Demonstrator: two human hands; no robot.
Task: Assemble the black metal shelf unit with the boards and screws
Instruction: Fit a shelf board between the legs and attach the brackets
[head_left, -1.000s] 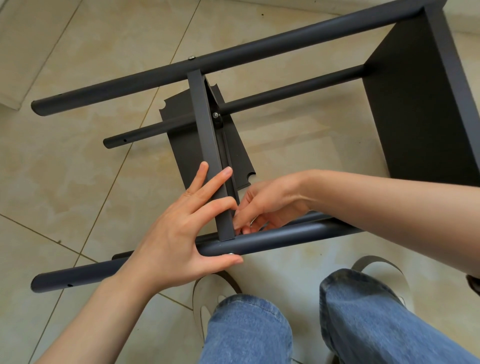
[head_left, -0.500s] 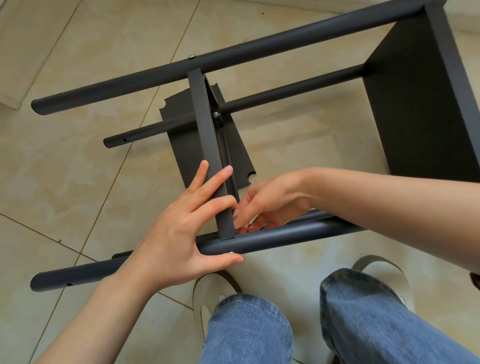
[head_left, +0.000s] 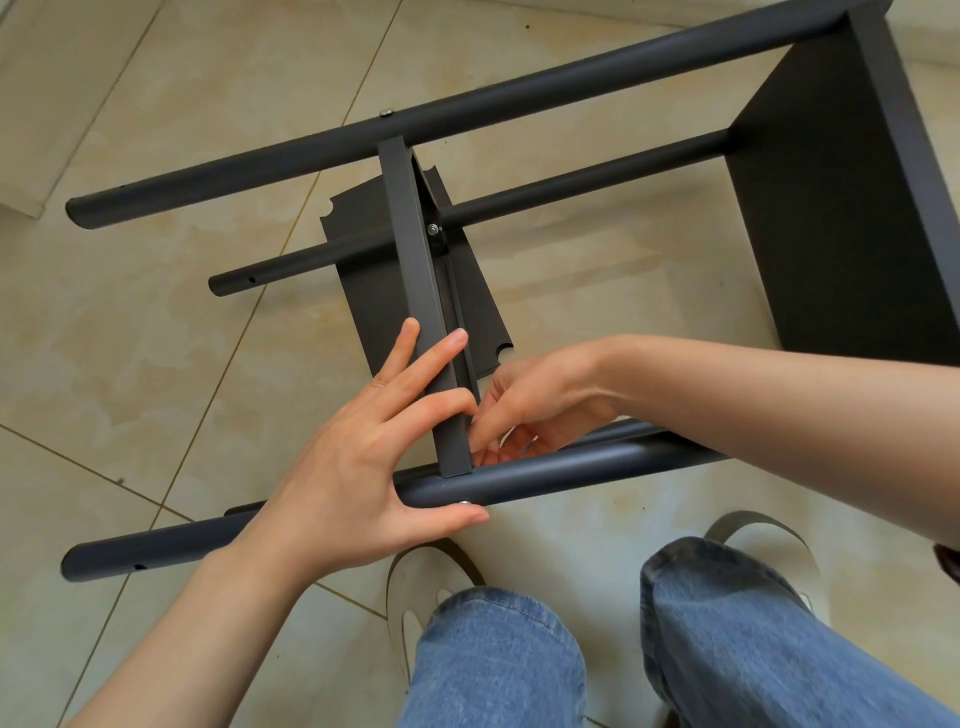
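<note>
we look down on the black shelf frame (head_left: 519, 98) lying on its side on the tiled floor (head_left: 130, 338), its round tubes running left to right and a dark board (head_left: 841, 208) fixed upright at the right end. a flat cross bracket (head_left: 410, 270) spans from the far tube down to the near tube (head_left: 545, 473), and a loose dark panel (head_left: 374, 291) with notched corners lies on the floor beneath it.

our left hand (head_left: 358, 467) comes in from the lower left with the forearm angled up toward the joint. its fingers are spread and mostly straight, laid across the lower part of the bracket, the index finger bent so its tip presses the bracket's edge. the thumb reaches under the near tube, its tip just below a small silver screw head (head_left: 464, 502), so the tube sits between thumb and palm.

our right hand (head_left: 535, 410) reaches in from the right, forearm crossing above the near tube, wrist bent down. its fingers are curled together behind the bracket's lower end, right at the joint with the tube; we cannot tell what, if anything, they pinch, as the tips are hidden by the bracket.

another silver screw (head_left: 385, 112) shows on the far tube, and one (head_left: 432, 228) at the middle tube's joint. our jeans (head_left: 519, 660) and pale shoes (head_left: 431, 577) fill the bottom edge.
</note>
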